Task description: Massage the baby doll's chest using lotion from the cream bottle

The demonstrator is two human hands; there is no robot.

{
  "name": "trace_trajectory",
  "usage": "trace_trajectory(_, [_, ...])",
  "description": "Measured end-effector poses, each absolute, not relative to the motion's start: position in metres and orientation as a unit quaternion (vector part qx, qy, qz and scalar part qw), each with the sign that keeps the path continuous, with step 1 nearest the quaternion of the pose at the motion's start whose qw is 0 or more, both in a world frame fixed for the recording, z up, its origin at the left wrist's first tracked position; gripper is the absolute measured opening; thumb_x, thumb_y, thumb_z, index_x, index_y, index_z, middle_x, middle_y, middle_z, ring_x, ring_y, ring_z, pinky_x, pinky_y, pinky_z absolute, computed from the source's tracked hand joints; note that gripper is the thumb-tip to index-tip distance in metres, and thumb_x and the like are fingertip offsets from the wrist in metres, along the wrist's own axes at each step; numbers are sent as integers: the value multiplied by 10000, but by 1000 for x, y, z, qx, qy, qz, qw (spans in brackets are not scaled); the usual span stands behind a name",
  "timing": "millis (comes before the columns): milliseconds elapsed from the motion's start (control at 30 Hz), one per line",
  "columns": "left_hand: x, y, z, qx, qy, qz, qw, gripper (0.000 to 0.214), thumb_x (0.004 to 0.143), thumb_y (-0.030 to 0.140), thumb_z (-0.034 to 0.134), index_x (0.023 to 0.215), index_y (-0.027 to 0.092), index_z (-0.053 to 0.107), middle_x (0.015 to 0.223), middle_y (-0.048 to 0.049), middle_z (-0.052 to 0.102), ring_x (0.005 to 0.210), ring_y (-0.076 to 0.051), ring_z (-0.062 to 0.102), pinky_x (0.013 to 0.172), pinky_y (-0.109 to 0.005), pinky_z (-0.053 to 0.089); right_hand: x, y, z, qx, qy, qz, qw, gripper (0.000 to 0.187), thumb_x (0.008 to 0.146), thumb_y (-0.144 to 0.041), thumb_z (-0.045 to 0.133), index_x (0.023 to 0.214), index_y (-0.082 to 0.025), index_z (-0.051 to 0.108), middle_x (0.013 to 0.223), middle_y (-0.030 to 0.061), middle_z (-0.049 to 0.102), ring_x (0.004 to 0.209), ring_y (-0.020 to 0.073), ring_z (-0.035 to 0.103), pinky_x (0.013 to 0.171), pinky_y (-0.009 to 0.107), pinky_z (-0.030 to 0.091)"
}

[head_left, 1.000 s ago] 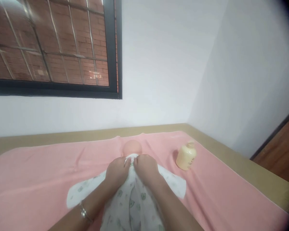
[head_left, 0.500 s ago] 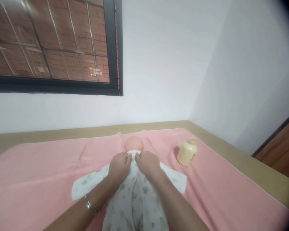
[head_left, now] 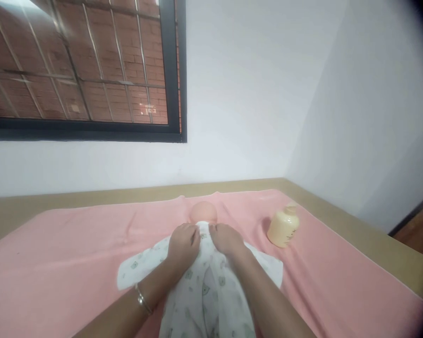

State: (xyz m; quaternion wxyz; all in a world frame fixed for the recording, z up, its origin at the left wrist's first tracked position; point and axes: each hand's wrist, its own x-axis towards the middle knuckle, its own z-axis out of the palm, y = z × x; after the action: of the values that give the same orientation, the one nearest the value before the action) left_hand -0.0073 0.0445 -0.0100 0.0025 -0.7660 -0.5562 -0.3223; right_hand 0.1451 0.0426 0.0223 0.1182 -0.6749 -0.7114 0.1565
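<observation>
A baby doll (head_left: 203, 212) lies on the pink cloth, its rounded head pointing away from me. White baby clothes (head_left: 207, 281) with small green prints cover its body, sleeves spread to both sides. At the left of the collar, my left hand (head_left: 184, 244) is closed on the fabric, a silver bracelet on its wrist. My right hand (head_left: 227, 238) grips the collar's right side, fingers curled. Only a narrow strip of white cloth shows between the two hands. Both forearms hide parts of the garment.
A pale yellow pump bottle (head_left: 284, 227) stands to the right on the pink cloth (head_left: 74, 253). The tan surface (head_left: 366, 230) shows beyond the cloth's edges. Behind are a white wall (head_left: 246, 94) and a dark-framed window (head_left: 88, 129) with bars.
The whole view has shifted slightly, so everything appears a little farther right. Both hands keep their hold at the collar, with slightly more cloth showing between them.
</observation>
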Motion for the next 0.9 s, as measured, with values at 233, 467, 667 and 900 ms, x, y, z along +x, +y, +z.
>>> trace_trajectory(233, [-9,45,-4,-726,-631,-259,-88,400,893,382,306,781,175,630,808,-78,648,760,-195,567,661,-282,368,136,21,34,-604,-788,41,113,456,929,-343,239,921,-152,653,913,141,662,841,249,612,718,342,419])
trace_trajectory(467, [-7,48,-4,-729,-635,-239,-94,480,900,461,257,802,186,638,814,-82,663,767,-206,577,653,-284,347,147,42,24,-672,-707,189,114,631,921,-484,131,951,-149,665,951,144,675,871,259,622,712,346,435])
trace_trajectory(667, [-7,50,-7,-711,-643,-260,-116,407,882,431,312,773,181,614,808,-68,656,742,-186,564,637,-271,344,151,51,10,-691,-686,174,147,620,898,-531,171,916,-164,670,919,128,680,855,247,621,718,332,427])
trace_trajectory(900, [-7,50,-9,-709,-640,-271,-118,394,876,432,330,754,179,606,788,-60,647,742,-185,553,636,-273,345,151,53,3,-689,-688,167,158,640,894,-556,177,903,-144,667,894,134,682,818,222,620,678,288,411])
